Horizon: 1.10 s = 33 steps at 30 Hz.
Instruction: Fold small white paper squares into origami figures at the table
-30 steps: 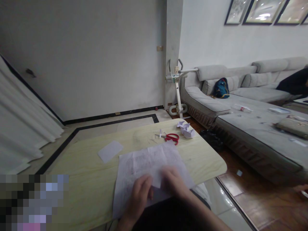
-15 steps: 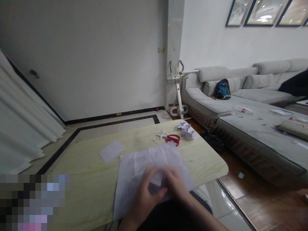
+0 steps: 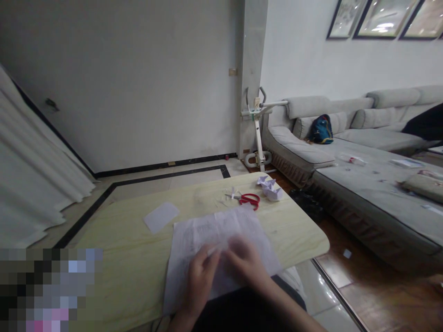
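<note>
My left hand [image 3: 201,271] is closed, its thumb and fingers pinching a small piece of white paper [image 3: 218,247]. Opposite it, my right hand [image 3: 245,259] curls in on the same paper, its fingertips blurred by motion. The paper's shape is mostly hidden by the fingers. Both hands are over a large printed sheet [image 3: 194,233] spread on the pale wooden table [image 3: 124,263]. Past the sheet's far edge lie red-handled scissors [image 3: 249,200] with thin paper scraps [image 3: 221,201] by the blades. Several folded white paper shapes [image 3: 270,189] stand near the far right corner.
A blank piece of paper [image 3: 161,216] lies left of the printed sheet. To the right is a grey sofa [image 3: 346,177] holding a blue backpack [image 3: 321,129]. White exercise equipment [image 3: 258,138] stands behind the table, and a white curtain [image 3: 31,180] hangs at left.
My fingertips have drawn together and the hands have parted slightly at the wrists, covering more of the small paper. The scissors, sheet and folded shapes have stayed put.
</note>
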### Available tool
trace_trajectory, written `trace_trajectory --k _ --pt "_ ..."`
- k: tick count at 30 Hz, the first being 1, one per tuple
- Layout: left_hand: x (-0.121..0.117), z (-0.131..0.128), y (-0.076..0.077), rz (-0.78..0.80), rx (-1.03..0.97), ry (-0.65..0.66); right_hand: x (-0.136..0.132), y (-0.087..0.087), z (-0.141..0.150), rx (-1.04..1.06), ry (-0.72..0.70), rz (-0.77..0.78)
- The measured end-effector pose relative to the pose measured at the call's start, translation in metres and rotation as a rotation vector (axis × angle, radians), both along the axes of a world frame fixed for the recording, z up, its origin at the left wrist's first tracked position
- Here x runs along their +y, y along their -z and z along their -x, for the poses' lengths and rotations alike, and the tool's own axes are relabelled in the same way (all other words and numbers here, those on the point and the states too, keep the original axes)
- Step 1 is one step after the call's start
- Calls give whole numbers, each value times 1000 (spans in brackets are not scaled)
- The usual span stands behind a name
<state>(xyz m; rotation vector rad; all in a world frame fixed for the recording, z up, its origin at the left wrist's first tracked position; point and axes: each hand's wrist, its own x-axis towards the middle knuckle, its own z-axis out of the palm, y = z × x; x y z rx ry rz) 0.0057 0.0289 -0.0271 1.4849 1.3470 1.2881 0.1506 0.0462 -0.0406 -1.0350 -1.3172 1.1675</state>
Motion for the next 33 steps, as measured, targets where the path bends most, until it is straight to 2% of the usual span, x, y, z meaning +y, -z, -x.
trace_trajectory --k 4,9,14,21,27,33 --pt "1 -2 1 37 41 -29 -1 0 0 51 10 46" --pt "2 -3 3 -47 44 17 -3 -5 0 77 47 48" --pt "1 -5 3 54 81 42 -4 -11 0 34 93 34" --pt "0 -5 2 89 109 12 -6 -6 -7 187 -17 47" --pt "-3 -5 -4 94 61 74 -4 -2 -6 353 -78 151" --pt "-3 -3 -3 82 19 120 0 -4 -11 226 -110 103"
